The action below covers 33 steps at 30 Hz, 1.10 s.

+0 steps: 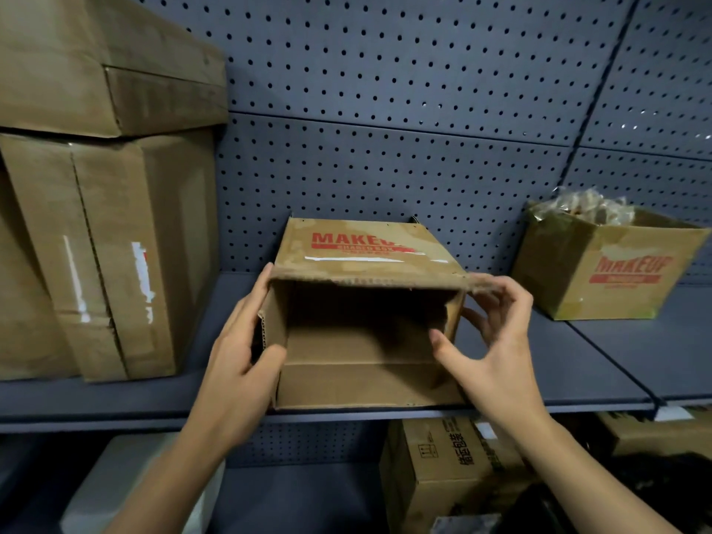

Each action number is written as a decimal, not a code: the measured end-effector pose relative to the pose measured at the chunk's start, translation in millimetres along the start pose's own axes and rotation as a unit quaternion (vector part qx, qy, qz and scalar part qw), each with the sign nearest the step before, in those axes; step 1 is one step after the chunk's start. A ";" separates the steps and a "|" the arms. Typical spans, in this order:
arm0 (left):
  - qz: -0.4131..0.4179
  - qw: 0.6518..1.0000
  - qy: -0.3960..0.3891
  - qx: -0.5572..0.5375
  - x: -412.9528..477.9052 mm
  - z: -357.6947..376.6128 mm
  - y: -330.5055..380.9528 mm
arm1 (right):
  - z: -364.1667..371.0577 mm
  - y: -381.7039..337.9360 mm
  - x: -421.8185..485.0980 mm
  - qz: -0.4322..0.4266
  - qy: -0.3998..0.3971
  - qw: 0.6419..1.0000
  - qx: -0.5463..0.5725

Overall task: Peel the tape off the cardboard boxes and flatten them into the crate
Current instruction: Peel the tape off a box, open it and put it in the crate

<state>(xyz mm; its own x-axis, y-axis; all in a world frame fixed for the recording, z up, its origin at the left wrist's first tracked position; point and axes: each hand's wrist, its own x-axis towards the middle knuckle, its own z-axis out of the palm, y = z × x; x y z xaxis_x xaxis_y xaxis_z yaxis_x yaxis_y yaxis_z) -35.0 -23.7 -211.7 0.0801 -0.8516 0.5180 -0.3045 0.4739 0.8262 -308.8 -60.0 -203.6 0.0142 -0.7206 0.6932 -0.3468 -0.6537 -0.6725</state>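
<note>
A small brown cardboard box [362,248] printed with red "MAKEUP" lettering lies on its side on the grey shelf [154,395], its open mouth facing me. A strip of clear tape glints across its top face. My left hand [242,348] grips the box's left wall, thumb curled over the flap edge and fingers along the outside. My right hand [489,333] is at the box's right side; its fingers curl around the top right corner and its thumb reaches toward the right flap.
Two large taped cardboard boxes [96,225] are stacked at the left of the shelf. Another open "MAKEUP" box [608,271] holding crumpled plastic stands at the right. A pegboard wall [404,109] backs the shelf. More boxes [443,468] sit on the level below.
</note>
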 end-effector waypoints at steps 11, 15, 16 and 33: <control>0.041 0.988 -0.100 0.112 1.0 -5.6 2.7 | -31.2 8.9 -10.4 0.020 0.005 1.000 -0.013; 0.046 0.972 -0.155 0.171 1.2 -5.0 10.5 | -41.5 15.8 -13.9 0.063 0.030 0.995 0.076; 0.046 0.968 -0.167 0.184 0.6 -4.5 11.8 | -45.2 19.0 -14.9 0.079 0.036 0.990 0.113; -0.068 0.848 -0.386 0.356 7.9 12.9 30.2 | -93.4 20.9 -12.2 0.283 -0.100 0.925 -0.234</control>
<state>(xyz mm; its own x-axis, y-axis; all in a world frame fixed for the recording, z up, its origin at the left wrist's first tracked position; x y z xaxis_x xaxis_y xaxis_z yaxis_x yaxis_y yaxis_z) -55.7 -19.0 -185.5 -0.4013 -0.9108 -0.0969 -0.8606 0.3387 0.3803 -403.8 -43.3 -202.0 -0.1372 -0.9757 0.1709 -0.7195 -0.0204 -0.6942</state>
